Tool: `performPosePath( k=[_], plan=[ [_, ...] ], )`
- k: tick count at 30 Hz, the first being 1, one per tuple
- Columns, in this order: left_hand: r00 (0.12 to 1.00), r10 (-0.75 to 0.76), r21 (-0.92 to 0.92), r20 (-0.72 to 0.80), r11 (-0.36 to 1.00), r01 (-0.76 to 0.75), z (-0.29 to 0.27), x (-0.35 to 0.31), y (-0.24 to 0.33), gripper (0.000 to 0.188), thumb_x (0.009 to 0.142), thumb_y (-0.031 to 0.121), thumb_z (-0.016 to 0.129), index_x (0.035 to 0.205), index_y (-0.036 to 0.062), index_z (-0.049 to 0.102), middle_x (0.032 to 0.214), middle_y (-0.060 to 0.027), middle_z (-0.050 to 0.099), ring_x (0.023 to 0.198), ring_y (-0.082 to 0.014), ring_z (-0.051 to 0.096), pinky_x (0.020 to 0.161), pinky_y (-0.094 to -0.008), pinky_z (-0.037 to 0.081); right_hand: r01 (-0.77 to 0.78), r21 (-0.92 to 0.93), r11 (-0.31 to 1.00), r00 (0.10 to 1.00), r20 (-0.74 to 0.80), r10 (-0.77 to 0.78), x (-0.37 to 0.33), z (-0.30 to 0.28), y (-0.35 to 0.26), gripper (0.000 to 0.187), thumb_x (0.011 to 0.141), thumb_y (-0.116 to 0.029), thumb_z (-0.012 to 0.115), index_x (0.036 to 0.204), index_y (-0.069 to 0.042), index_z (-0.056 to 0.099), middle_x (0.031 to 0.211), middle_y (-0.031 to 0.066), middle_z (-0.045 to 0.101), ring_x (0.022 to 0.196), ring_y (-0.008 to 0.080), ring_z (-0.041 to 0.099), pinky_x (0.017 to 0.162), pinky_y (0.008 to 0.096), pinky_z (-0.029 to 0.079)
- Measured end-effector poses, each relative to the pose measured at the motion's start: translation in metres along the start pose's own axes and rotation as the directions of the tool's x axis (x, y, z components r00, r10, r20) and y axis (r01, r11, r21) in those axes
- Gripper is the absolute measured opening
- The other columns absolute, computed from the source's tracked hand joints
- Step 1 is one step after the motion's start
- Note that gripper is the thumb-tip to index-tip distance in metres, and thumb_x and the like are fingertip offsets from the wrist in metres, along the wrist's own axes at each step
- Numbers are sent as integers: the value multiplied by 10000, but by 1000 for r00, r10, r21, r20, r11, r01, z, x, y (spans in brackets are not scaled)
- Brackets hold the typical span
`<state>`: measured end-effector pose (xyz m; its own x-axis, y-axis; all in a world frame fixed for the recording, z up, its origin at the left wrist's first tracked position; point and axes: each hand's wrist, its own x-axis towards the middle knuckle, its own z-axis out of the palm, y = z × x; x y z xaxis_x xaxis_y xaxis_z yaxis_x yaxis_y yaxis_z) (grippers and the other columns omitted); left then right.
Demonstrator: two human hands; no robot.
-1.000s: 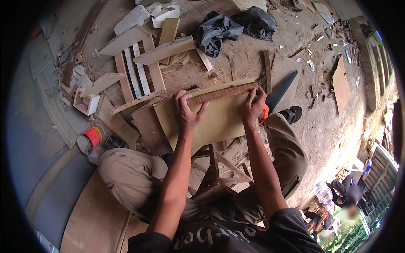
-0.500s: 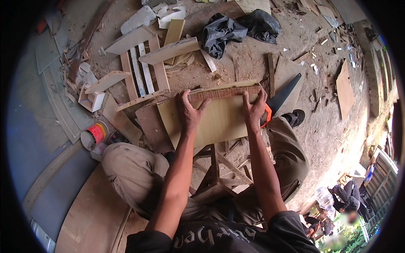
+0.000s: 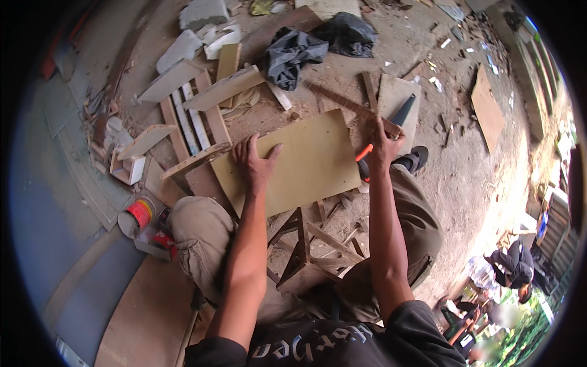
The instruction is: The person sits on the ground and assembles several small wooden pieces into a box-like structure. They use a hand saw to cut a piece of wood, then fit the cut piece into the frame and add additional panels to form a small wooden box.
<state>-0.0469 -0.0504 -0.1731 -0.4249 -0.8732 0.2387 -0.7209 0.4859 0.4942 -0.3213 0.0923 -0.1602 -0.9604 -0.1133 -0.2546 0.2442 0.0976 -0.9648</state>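
Observation:
A pale yellowish plywood board (image 3: 306, 162) lies tilted across a wooden frame (image 3: 302, 241) between my knees. My left hand (image 3: 252, 160) rests on its far left part, fingers spread toward the edge and thumb apart. My right hand (image 3: 386, 144) is closed round the near end of a narrow brown wood strip (image 3: 342, 102), off the board's right end. That strip points away to the far left. Beside my right hand, a handsaw (image 3: 403, 110) with an orange and black handle lies partly hidden behind my wrist.
A slatted wooden piece (image 3: 217, 122) and other offcuts lie to the far left. Black plastic bags (image 3: 348, 35) sit beyond the board. Tins (image 3: 137, 215) stand by my left knee. A loose plywood piece (image 3: 488, 110) lies at right. Other people (image 3: 510, 263) are at the lower right.
The brown strip, held by both hands along the board's far edge before, has swung off it in my right hand. My left hand has let go of the strip and stays on the board.

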Motion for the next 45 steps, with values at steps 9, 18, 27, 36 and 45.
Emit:
performPosePath(
  k=[9, 18, 27, 36, 45],
  plan=[
    [999, 43, 114, 13, 993, -45, 2, 4, 5, 538, 761, 508, 717, 1052, 70, 603, 1016, -122, 635, 998, -318, 564, 947, -471, 379, -344, 561, 753, 921, 44, 388, 58, -60, 93, 303, 895, -176, 682, 1085, 42, 593, 902, 117, 662, 773, 201, 675, 666, 277, 567],
    [999, 34, 92, 21, 995, -36, 0, 5, 7, 447, 797, 438, 701, 1056, 85, 614, 1021, -122, 635, 1013, -328, 560, 947, -462, 376, -130, -706, 696, 915, 185, 358, 37, -124, 208, 298, 868, -303, 708, 907, -8, 688, 769, 34, 637, 713, 97, 577, 609, 266, 460],
    [973, -138, 10, -187, 990, 142, 10, 3, -14, 304, 918, 266, 554, 1107, 27, 548, 1191, -158, 529, 1159, -341, 481, 1020, -502, 325, 242, -346, 907, 919, 380, -100, 9, 34, 34, 238, 913, -202, 636, 1017, 11, 658, 885, 118, 700, 784, 165, 658, 739, 293, 504],
    [965, -257, 194, -50, 945, 262, -1, 11, -3, 212, 930, 240, 484, 967, 76, 613, 1004, -87, 619, 1039, -279, 549, 1104, -541, 233, 685, -81, 724, 536, 729, -426, -24, 222, -7, 103, 815, -83, 675, 873, -1, 655, 841, 163, 680, 780, 304, 669, 711, 370, 508],
    [955, -293, 191, 40, 941, 281, 0, 8, -2, 199, 927, 213, 472, 1019, 82, 591, 1040, -71, 598, 1038, -269, 551, 1093, -595, 228, 703, -332, 628, 406, 913, 29, 52, 454, 123, 472, 777, -338, 725, 1055, 35, 642, 1018, 229, 674, 963, 353, 653, 840, 392, 504]
  ],
)
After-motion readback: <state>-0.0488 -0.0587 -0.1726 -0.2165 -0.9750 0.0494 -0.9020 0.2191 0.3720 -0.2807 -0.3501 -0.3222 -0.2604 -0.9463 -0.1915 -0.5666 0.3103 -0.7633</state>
